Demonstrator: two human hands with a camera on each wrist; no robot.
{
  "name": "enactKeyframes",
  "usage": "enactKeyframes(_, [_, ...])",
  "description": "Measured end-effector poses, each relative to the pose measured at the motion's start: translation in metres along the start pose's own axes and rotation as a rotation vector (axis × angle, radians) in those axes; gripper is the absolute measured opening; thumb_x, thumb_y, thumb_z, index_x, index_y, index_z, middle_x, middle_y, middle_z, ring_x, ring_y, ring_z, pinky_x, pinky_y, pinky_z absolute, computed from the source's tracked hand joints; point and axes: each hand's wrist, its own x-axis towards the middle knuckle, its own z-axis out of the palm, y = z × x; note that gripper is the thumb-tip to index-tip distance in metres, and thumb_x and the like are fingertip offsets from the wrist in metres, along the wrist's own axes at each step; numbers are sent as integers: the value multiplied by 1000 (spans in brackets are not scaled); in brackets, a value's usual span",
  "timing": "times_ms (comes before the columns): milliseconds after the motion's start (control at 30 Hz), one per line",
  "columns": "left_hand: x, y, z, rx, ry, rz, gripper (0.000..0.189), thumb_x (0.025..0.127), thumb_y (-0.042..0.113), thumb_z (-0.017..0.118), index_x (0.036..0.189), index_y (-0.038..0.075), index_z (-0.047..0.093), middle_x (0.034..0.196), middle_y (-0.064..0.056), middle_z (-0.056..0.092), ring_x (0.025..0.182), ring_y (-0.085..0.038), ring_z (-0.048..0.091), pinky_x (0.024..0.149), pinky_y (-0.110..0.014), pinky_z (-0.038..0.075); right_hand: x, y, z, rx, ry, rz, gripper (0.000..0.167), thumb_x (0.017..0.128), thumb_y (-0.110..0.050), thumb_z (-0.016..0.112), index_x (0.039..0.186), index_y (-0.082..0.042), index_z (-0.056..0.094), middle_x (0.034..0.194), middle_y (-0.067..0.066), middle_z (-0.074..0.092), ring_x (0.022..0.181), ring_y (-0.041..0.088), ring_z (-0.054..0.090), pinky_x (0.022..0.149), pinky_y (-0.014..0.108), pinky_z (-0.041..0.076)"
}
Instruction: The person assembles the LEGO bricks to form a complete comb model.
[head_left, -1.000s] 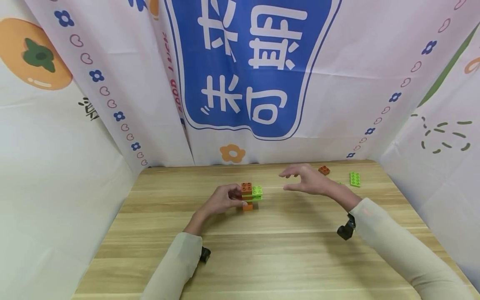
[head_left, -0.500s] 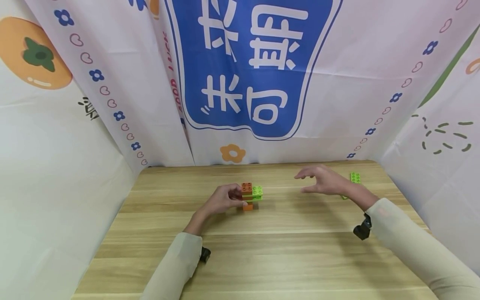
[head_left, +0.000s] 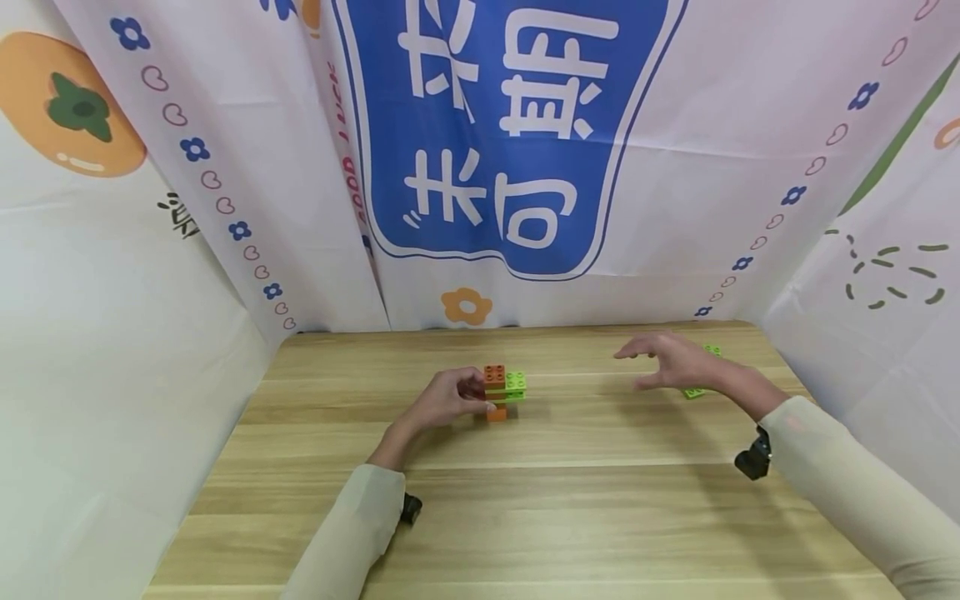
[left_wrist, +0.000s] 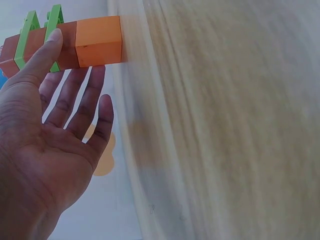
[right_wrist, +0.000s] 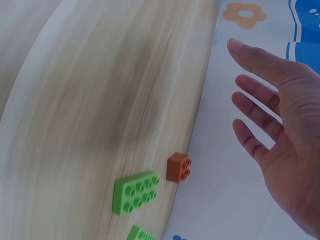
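Note:
Near the table's middle, my left hand point(head_left: 442, 400) pinches a stack of toy building bricks point(head_left: 494, 377), thumb in front and fingers behind. In the left wrist view an orange brick point(left_wrist: 100, 41) forms its base, with brown bricks and two thin green plates point(left_wrist: 54, 42) alternating above. The green plates jut out to one side. My right hand point(head_left: 678, 364) hovers over the table's right side, fingers apart and holding nothing. Beneath it, a green brick point(right_wrist: 135, 192) and a small brown brick point(right_wrist: 177, 167) lie loose; the head view hides the brown one behind the hand.
Another green brick point(right_wrist: 140, 234) shows at the bottom of the right wrist view. The wooden table point(head_left: 480, 517) meets a white printed cloth point(head_left: 330, 300) at the back, with more cloth on both sides.
My right hand has moved to the right, away from the stack and over the loose bricks, covering the brown one in the head view. My left hand stays on the stack.

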Motion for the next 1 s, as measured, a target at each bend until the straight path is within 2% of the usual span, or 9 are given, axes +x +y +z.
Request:
enactKeyframes(300, [0,0,0,10,4,4,29,90,18,87,112,7,71,106,-4,74,91,-16,67,82,-29,58,-16,10,-7,-36,-19,47,52,85,-20,91,131,-3,72,128,16,74,119,40,68,96,58,57])
enactKeyframes(533, [0,-1,0,11,2,13,29,90,18,87,112,8,72,106,-4,74,92,-15,67,83,-29,58,-28,25,-6,-2,-21,91,60,81,-18,94,133,0,70,129,21,72,114,43,69,93,60,57])
enactKeyframes(667, [0,-2,0,2,1,10,29,90,18,87,112,7,71,106,-4,74,91,-16,67,82,-29,58,-35,34,-5,-13,2,118,64,78,-17,96,133,1,69,128,22,72,113,44,69,95,62,56])
enactKeyframes(1000, [0,-3,-1,4,-1,19,30,90,19,87,113,7,71,107,-4,74,92,-16,67,83,-30,58,-50,54,-2,-69,58,123,65,76,-22,98,130,1,72,123,23,73,107,43,71,87,59,59])
